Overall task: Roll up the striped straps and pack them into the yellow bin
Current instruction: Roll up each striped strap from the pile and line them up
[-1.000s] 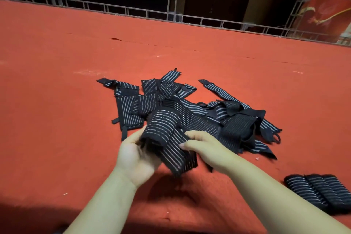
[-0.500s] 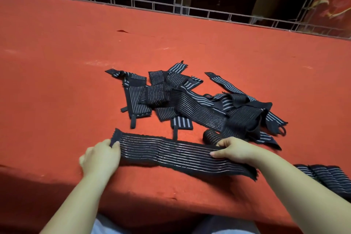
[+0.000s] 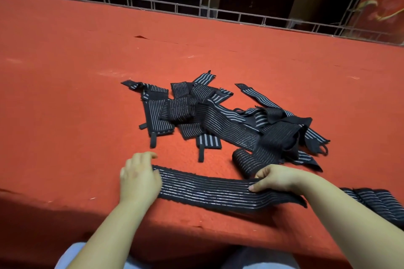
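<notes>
My left hand (image 3: 140, 179) curled over the left end of the flat strap (image 3: 229, 192), right hand (image 3: 276, 179) pinching it w/ thumb near the right end. Strap lay along the red table (image 3: 65, 94) edge; loose strap pile (image 3: 229, 116) just behind, rolled straps (image 3: 376, 203) at far right.

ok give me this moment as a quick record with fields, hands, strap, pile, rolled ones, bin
surface: red felt table
flat strap: one striped strap laid out flat along the near edge
left hand: left hand curled over the strap's left end
right hand: right hand pinching the strap towards its right end
pile: loose heap of unrolled straps behind the flat one
rolled straps: finished rolls side by side at the right edge
yellow bin: not in view
</notes>
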